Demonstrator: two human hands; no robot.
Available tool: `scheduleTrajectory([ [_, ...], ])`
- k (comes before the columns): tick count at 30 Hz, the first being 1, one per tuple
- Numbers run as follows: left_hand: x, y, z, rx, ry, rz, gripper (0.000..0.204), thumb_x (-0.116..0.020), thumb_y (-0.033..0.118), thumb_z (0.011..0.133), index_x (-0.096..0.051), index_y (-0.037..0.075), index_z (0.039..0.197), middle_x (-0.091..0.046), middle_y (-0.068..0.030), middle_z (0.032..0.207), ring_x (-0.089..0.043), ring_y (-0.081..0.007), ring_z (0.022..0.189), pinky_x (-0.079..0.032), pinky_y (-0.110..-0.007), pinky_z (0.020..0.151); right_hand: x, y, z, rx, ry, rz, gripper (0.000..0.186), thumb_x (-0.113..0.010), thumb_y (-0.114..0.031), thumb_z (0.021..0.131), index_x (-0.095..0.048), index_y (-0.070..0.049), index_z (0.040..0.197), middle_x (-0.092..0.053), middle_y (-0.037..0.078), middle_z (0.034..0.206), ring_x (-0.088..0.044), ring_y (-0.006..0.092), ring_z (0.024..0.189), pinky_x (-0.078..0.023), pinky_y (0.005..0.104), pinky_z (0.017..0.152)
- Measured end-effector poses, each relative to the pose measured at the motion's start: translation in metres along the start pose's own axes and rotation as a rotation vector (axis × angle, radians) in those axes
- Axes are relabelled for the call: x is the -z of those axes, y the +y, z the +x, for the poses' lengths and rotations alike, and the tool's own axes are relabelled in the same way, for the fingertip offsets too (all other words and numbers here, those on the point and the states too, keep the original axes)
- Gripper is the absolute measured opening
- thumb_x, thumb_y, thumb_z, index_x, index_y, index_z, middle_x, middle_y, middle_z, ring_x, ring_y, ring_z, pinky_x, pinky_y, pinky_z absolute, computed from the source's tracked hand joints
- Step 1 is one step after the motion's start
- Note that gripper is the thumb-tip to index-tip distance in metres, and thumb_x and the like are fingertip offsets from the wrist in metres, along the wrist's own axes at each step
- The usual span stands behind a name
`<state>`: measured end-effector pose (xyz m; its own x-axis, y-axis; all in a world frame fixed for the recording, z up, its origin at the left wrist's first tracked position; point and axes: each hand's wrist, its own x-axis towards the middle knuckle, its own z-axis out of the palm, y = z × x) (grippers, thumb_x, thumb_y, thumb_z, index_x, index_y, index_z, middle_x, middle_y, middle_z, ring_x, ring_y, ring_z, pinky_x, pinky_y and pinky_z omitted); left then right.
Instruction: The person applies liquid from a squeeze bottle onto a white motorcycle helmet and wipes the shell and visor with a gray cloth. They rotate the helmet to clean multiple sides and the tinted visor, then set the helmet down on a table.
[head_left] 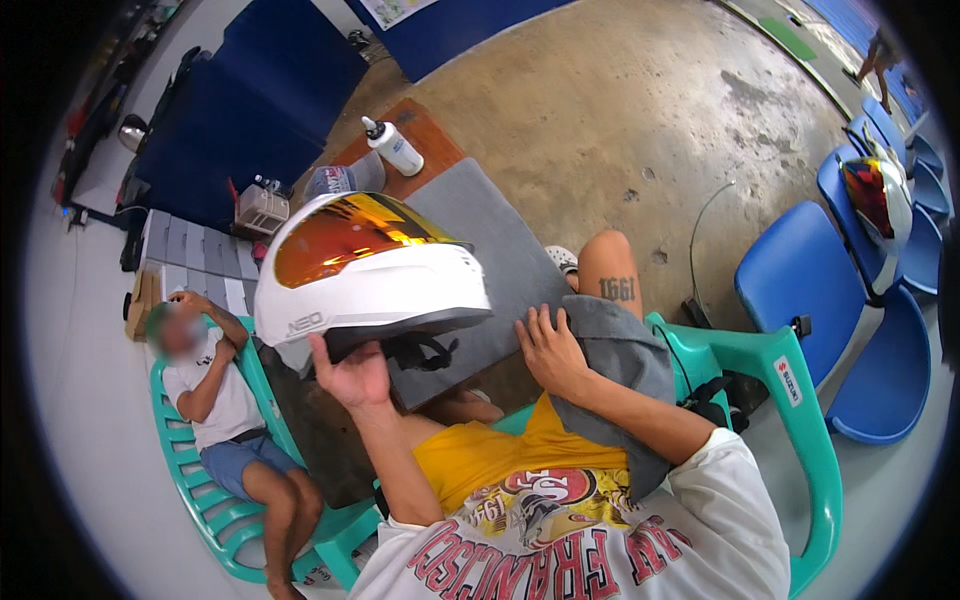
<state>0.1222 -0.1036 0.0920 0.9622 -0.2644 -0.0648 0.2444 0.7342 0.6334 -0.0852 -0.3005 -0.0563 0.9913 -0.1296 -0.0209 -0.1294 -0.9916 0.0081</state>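
A white full-face motorcycle helmet (390, 287) with an orange mirrored visor (360, 237) is held up over the table. My left hand (352, 378) grips its lower rim from below, the thumb showing on the outer shell and the other fingers partly hidden beneath. A black chin strap (425, 352) hangs under the helmet. My right hand (552, 352) lies with fingers stretched out at the edge of the grey mat (500, 235), beside the grey cloth (615, 355) draped over my right thigh. Nothing shows in that hand.
A white bottle (395, 148) and a grey cap (350, 178) sit on the wooden table (430, 135) behind the helmet. Another person (215, 385) sits on a green chair at left. Blue chairs (800, 285) stand at right, one bearing a second helmet (878, 200).
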Motion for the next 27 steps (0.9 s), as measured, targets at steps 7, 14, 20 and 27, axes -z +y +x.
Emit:
scheduleTrajectory([
  [7,0.017,-0.039,-0.014,0.082,0.001,-0.076,0.061,-0.073,0.032,0.098,-0.053,0.004,0.147,-0.060,-0.0102,0.146,-0.053,-0.0292,0.137,-0.037,-0.048,0.121,0.038,0.021,-0.011,0.039,-0.017,0.252,0.060,-0.069,-0.027,0.093,-0.057,0.003,0.144,-0.055,0.024,0.147,-0.049,0.0370,0.137,-0.038,0.0518,0.114],
  [14,0.034,-0.057,-0.028,0.102,0.026,-0.139,0.060,-0.074,0.028,0.097,-0.053,0.007,0.149,-0.060,-0.0074,0.147,-0.051,-0.0283,0.139,-0.034,-0.050,0.122,0.162,0.106,-0.013,0.047,-0.249,1.119,0.036,-0.072,-0.027,0.097,-0.072,0.000,0.121,-0.075,0.017,0.115,-0.071,0.0293,0.110,-0.054,0.0406,0.100],
  [20,0.043,-0.066,-0.043,0.115,-0.082,-0.056,0.065,-0.076,0.037,0.094,-0.053,0.012,0.150,-0.059,-0.0043,0.148,-0.051,-0.0281,0.141,-0.032,-0.051,0.123,0.152,0.151,0.145,-0.227,0.113,1.240,0.028,-0.071,-0.023,0.099,-0.073,0.001,0.113,-0.078,0.014,0.101,-0.075,0.0193,0.095,-0.057,0.0329,0.088],
  [27,0.039,-0.063,-0.048,0.180,0.036,-0.076,0.067,-0.079,0.041,0.091,-0.055,0.012,0.146,-0.061,-0.0043,0.145,-0.051,-0.0274,0.140,-0.033,-0.051,0.121,0.046,0.121,0.395,-0.186,0.326,0.951,0.082,-0.091,-0.036,0.078,-0.053,0.000,0.141,-0.069,0.020,0.131,-0.067,0.0325,0.123,-0.052,0.0448,0.103],
])
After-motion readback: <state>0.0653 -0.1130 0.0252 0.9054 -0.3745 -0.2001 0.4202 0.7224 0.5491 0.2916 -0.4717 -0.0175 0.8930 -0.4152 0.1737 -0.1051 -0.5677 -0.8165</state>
